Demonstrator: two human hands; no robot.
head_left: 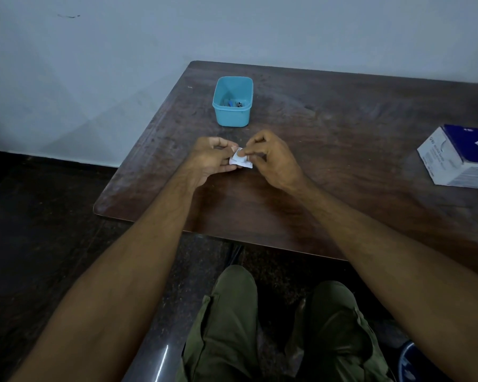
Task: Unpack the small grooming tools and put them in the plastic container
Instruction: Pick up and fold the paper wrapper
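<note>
Right over the middle of the dark wooden counter [329, 139], both hands meet on one small white packet [240, 160], which sits between them, just above the wood. The left hand [213, 158] has its fingers curled in, pinching the packet's left edge, with the thumb tip showing at the packet's upper corner. The right hand [273, 158] is likewise curled, its thumb and forefinger pinching the top of the same packet while the remaining fingers fold loosely toward the palm. Neither hand lies flat; each grasps the packet and nothing else. What the packet holds cannot be made out. Farther from the person, beyond the hands and slightly to the left, stands one light blue plastic container [233, 102], open at the top and upright, well apart from the hands. At its bottom lie a few small dark and blue items [234, 103], too small and dim to count or name with certainty. Near the right edge of the view, one white and dark blue cardboard box [458, 158] rests on the counter, tilted a little, well apart from both the hands and the container. So: two hands, one packet, one container, one box. Below the counter's near edge, the person's legs in olive green trousers [273, 326] are visible.
</note>
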